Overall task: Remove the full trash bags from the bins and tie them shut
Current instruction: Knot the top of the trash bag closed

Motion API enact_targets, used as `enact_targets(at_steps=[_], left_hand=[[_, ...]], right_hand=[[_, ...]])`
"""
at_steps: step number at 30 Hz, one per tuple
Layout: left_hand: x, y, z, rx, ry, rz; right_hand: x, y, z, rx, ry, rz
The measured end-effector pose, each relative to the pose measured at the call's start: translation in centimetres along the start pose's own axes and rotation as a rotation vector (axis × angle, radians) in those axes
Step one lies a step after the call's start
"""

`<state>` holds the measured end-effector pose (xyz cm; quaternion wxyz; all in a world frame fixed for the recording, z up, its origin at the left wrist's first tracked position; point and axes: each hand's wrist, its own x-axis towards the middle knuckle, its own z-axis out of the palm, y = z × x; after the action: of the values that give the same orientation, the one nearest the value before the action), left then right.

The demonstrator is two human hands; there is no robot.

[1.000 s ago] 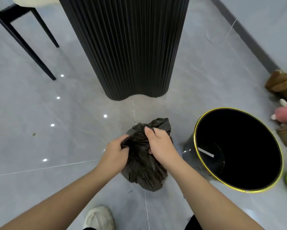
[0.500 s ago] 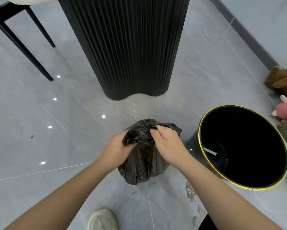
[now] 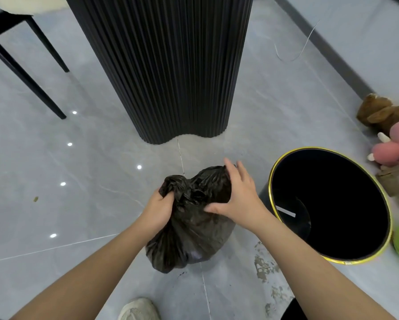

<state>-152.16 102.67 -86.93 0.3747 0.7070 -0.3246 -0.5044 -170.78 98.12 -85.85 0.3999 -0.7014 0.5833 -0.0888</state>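
A black trash bag (image 3: 194, 229) sits on the grey floor (image 3: 78, 204), bulging at the bottom and crumpled at the top, its neck gathered into a bunched twist on the upper left. The plastic is thin, glossy and creased. Just to its right stands a round black bin (image 3: 332, 204) with a yellow-gold rim, upright, its mouth open and dark inside, with a small white strip lying at the bottom.
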Motion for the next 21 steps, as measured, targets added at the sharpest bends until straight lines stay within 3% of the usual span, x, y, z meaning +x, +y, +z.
enact_targets(at_steps=[4,7,9,12,15,21], left_hand=[[0.2,-0.1,-0.4,-0.084,0.045,-0.095],[0.1,-0.2,-1.3,-0.096,0.000,-0.145],[-0.2,0.0,-2.1,-0.146,-0.141,-0.122],[-0.5,0.3,-3.3,0.088,-0.328,-0.018],[-0.5,-0.2,-2.9,0.381,-0.348,0.109],[-1.2,0.5,-1.4,0.340,-0.268,0.182]], right_hand=[[1.0,1.5,0.7,0.373,-0.093,0.254],[1.2,1.2,1.0,0.394,0.000,0.155],[1.1,0.4,0.9,0.587,0.026,0.142],[0.8,-0.1,1.1,0.848,-0.032,0.143],[0.7,-0.5,1.1,0.956,0.017,0.152],[0.1,-1.9,0.9,1.086,-0.041,0.181]])
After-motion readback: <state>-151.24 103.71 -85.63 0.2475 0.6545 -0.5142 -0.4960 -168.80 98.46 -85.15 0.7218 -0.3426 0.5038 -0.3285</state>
